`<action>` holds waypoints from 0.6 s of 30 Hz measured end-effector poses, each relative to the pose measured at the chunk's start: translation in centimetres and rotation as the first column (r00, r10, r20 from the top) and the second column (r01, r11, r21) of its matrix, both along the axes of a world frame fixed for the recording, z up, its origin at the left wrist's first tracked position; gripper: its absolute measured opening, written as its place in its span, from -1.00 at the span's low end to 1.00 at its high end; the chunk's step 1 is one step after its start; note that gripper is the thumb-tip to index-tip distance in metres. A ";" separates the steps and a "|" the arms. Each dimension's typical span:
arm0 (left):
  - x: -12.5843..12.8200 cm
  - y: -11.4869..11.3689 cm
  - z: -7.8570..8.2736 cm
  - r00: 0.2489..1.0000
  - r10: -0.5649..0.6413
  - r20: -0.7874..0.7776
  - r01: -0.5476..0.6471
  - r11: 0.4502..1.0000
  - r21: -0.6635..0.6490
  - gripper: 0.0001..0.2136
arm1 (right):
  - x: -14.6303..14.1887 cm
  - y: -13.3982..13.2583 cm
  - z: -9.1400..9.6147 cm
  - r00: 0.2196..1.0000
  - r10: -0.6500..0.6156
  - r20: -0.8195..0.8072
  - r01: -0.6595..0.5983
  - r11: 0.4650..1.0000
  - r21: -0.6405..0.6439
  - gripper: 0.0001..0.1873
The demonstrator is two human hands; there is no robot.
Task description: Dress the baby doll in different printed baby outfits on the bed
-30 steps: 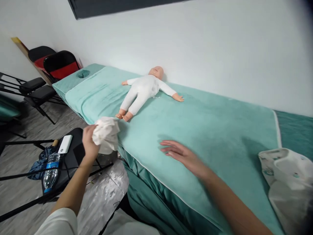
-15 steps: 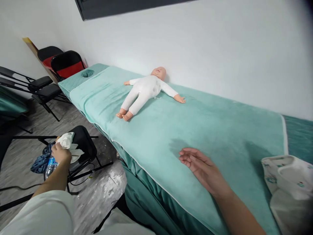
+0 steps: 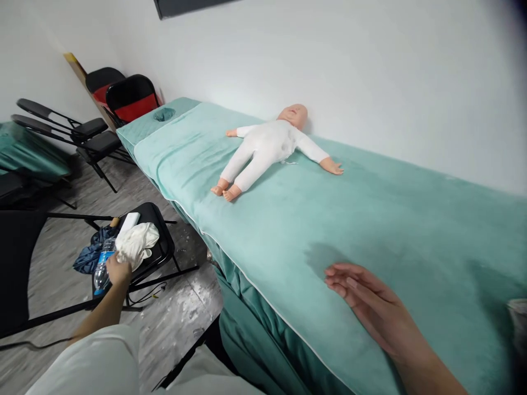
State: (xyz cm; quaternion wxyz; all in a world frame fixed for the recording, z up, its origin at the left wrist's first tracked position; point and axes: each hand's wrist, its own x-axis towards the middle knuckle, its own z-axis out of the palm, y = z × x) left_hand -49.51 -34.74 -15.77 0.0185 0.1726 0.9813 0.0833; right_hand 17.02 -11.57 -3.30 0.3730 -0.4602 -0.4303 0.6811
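Low at the left, my left hand (image 3: 119,270) is closed on the near edge of a crumpled white cloth (image 3: 138,241) over the black folding chair (image 3: 162,233); its fingertips are partly hidden. Close beside that hand are a clear plastic bottle with a blue label (image 3: 104,264) and a dark blue bundle of fabric (image 3: 87,259). My right hand (image 3: 366,299) hovers over the bed holding nothing, its fingers loosely bent and the thumb apart. A baby doll in a white suit (image 3: 265,144) lies on its back on the bed, arms spread, head toward the wall.
The bed's pale green cover (image 3: 263,230) runs along the white wall. A face hole (image 3: 163,114) is at the bed's far end. More folding chairs (image 3: 134,96) stand behind. A white box-like object (image 3: 130,221) lies on the near chair. A cable (image 3: 37,345) crosses at lower left.
The view has swung a little left. My left hand has moved with the white cloth, which now looks looser and more spread out. My right hand keeps its pose; the white patterned fabric at right has mostly left view.
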 end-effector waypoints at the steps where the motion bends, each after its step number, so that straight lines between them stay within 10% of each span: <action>1: 0.1 -1.2 -0.1 0.997 0.072 0.008 -0.072 0.997 -0.025 -0.40 | 0.1 0.0 -0.1 1.000 -0.001 0.007 0.001 1.000 -0.004 -0.69; 5: 0.4 -4.4 -0.7 0.976 0.191 0.105 -0.173 0.972 -0.160 -0.41 | 0.2 0.0 -0.4 1.000 -0.002 0.028 0.002 1.000 0.000 -0.68; 18: -0.4 -4.1 -1.6 0.976 -0.068 0.208 0.125 0.954 -0.272 -0.42 | -0.5 -0.4 -0.1 1.000 -0.010 0.029 0.007 0.995 0.100 -0.69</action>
